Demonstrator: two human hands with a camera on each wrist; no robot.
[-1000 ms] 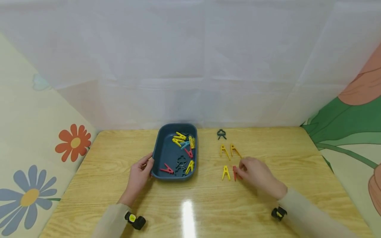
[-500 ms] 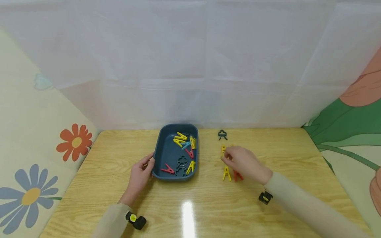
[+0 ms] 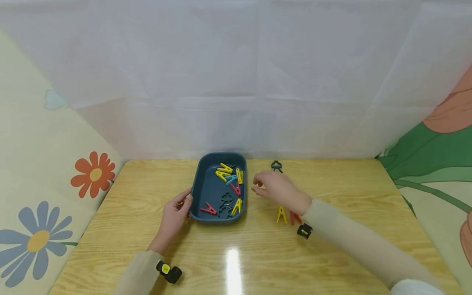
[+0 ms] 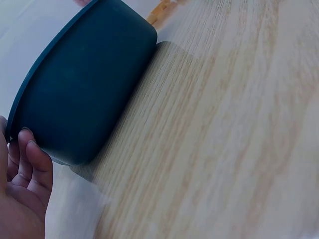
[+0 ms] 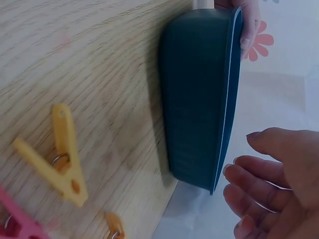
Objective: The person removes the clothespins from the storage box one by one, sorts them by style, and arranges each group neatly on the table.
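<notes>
My left hand [image 3: 173,217] grips the left rim of a dark blue plastic tray [image 3: 204,190], its thumb at the rim and fingers against the outer wall. Inside lie several yellow clothespins [image 3: 237,207], red ones [image 3: 209,209], a light blue one [image 3: 231,179] and dark wire-legged clips [image 3: 226,199]. Just right of the tray hovers my right hand [image 3: 278,188], fingers loosely bent, with nothing between them in the right wrist view. Below it on the table are a yellow clothespin [image 3: 282,215] and a red clothespin [image 3: 295,218], partly hidden by the wrist.
A dark clip [image 3: 276,165] lies near the table's back edge, beyond the right hand. Part of an orange-yellow clothespin [image 5: 113,224] shows in the right wrist view. A white sheet [image 3: 236,102] hangs behind the wooden table [image 3: 147,176]; flowered panels stand on both sides.
My right hand has moved from the red clothespin, over the orange-yellow ones, leftward to the tray's right side. The left hand stays on the rim, and the tray has barely shifted in view.
</notes>
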